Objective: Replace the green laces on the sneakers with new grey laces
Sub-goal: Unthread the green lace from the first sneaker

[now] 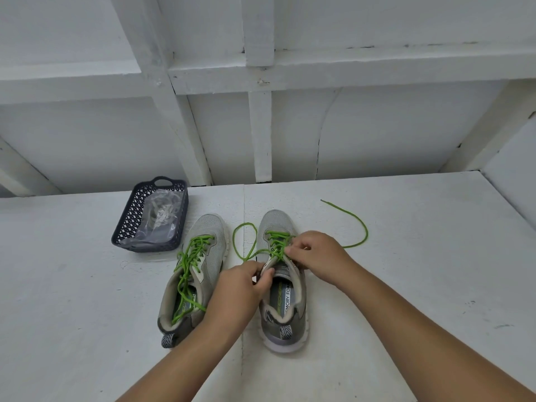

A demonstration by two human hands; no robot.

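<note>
Two grey mesh sneakers sit on my white painted table (406, 285). My left hand (240, 288) pinches the right sneaker (282, 300) tongue; my right hand (316, 256) pinches its round green lace (359, 227).

White table (406, 285), white panelled wall (377, 134)

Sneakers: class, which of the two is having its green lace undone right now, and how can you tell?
The right sneaker: both hands, left hand and right hand, work at it, and its green lace trails loose across the table. The left sneaker lies untouched.
</note>
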